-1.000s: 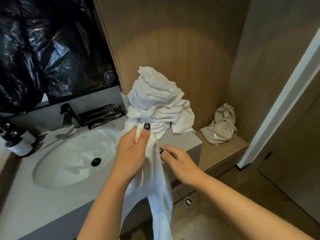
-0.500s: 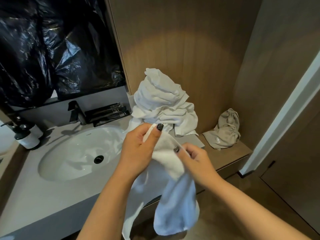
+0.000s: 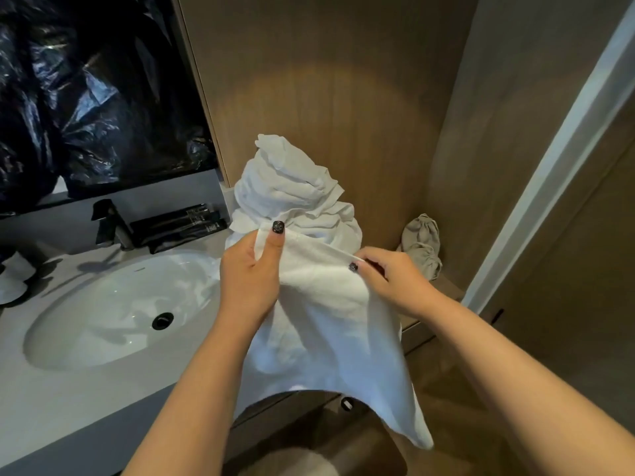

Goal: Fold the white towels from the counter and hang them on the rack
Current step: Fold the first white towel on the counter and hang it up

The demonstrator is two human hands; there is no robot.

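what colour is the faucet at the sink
Black, a matte dark finish; the faucet shows in the head view, behind the sink.

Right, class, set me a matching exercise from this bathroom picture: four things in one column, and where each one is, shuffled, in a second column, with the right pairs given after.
Things
1. held white towel
2. pile of white towels
3. beige cloth bag
4. black tap

Places
A. behind the sink basin, at the counter's back edge
B. on the lower wooden shelf, by the right wall
C. hanging between the left hand and right hand
D. heaped on the counter against the wooden wall

Pairs: 1-C, 2-D, 3-B, 4-A
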